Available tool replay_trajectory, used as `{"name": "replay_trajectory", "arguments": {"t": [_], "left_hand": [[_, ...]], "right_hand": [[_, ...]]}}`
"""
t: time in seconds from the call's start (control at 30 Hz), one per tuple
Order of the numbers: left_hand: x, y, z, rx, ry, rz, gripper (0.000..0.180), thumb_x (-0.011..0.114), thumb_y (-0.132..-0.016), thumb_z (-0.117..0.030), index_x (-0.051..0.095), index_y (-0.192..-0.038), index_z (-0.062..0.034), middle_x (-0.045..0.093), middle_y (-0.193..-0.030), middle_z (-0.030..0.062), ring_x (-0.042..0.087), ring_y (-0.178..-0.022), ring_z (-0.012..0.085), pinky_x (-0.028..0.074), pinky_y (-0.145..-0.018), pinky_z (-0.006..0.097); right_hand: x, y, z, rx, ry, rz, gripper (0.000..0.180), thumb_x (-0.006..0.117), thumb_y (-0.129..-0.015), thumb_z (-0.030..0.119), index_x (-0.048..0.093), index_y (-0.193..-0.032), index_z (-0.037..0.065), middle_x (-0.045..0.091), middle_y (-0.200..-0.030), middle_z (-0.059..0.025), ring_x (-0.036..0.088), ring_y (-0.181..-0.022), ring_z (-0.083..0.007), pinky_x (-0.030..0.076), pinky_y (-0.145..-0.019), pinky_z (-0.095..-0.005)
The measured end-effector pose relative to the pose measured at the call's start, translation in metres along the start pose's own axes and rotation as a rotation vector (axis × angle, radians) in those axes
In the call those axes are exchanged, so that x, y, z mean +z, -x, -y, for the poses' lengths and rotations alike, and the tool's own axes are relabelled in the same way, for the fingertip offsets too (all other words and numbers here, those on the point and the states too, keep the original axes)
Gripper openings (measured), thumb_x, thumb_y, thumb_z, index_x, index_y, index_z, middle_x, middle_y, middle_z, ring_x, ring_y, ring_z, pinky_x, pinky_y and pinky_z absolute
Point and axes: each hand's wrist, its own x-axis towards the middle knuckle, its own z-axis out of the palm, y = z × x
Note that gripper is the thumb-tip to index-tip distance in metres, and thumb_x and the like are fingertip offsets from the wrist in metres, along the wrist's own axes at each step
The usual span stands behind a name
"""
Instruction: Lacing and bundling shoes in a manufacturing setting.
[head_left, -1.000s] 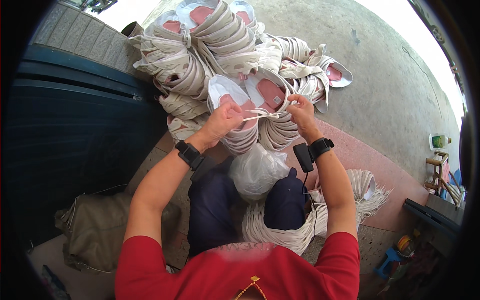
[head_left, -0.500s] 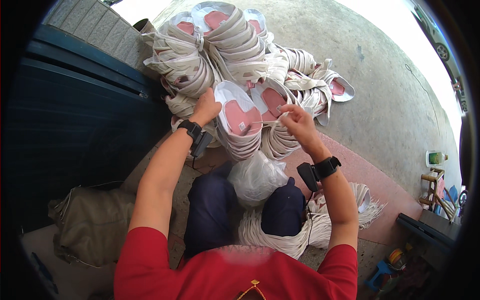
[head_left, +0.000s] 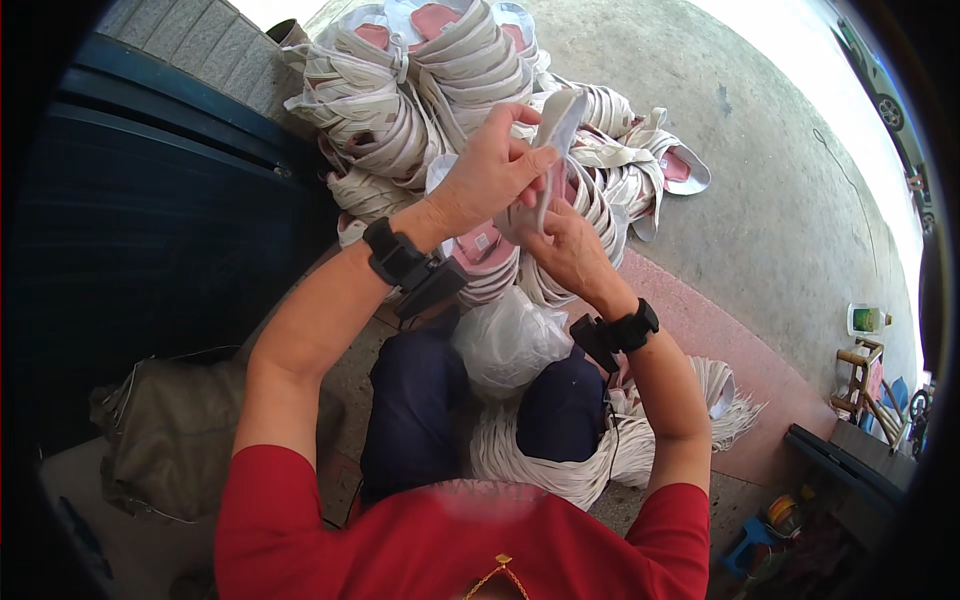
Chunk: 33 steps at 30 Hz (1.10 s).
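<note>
Gripping one white insole (head_left: 556, 135), both hands (head_left: 490, 175) close above tied bundles (head_left: 400, 110).

The shoe insoles (head_left: 400, 120) piled before me are cream-white with pink centres. My shirt (head_left: 450, 545) is red, my trousers (head_left: 420, 410) navy, my wristbands (head_left: 395, 250) black, the ground (head_left: 760, 200) grey, and the cord bundle (head_left: 560, 465) white.

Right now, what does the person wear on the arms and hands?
Both hands are bare, without gloves. The left hand has a black band on its wrist with a black box-shaped device fixed to it. The right hand has a similar black band and device; a thin dark cable seems to hang below it. Short red sleeves cover only the upper arms; the forearms are uncovered.
</note>
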Motion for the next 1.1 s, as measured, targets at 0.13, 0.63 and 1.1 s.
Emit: {"name": "replay_trajectory", "arguments": {"t": [0.13,0.63,1.1], "left_hand": [[-0.035,-0.024,0.11,-0.278,0.058,0.094,0.028,0.058,-0.094,-0.014,0.054,-0.118,-0.0004,0.065,-0.1,0.0096,0.063,-0.087,0.0138,0.052,-0.076,0.029],[-0.047,0.011,0.189,-0.138,-0.345,0.469,0.033,0.056,-0.099,-0.033,0.067,-0.101,-0.0014,0.065,-0.084,0.0052,0.06,-0.078,0.0128,0.048,-0.071,0.03],[-0.125,0.184,-0.237,0.242,-0.18,0.094,0.033,0.053,-0.097,-0.021,0.048,-0.067,-0.0081,0.054,-0.067,0.0035,0.057,-0.069,0.0158,0.053,-0.085,0.034]], "right_hand": [[-0.017,0.012,-0.043,0.135,-0.313,-0.105,0.031,0.059,-0.096,0.021,0.067,-0.118,0.002,0.064,-0.105,-0.014,0.062,-0.097,-0.0235,0.047,-0.087,-0.0346],[-0.084,0.097,0.026,0.27,-0.819,-0.344,0.035,0.06,-0.1,0.022,0.064,-0.124,-0.004,0.069,-0.115,-0.0064,0.061,-0.103,-0.0123,0.044,-0.095,-0.03],[-0.181,0.111,0.249,-0.115,-0.709,-0.268,0.047,0.051,-0.103,0.035,0.055,-0.131,-0.002,0.065,-0.125,-0.0117,0.059,-0.117,-0.02,0.041,-0.103,-0.0378]]}}
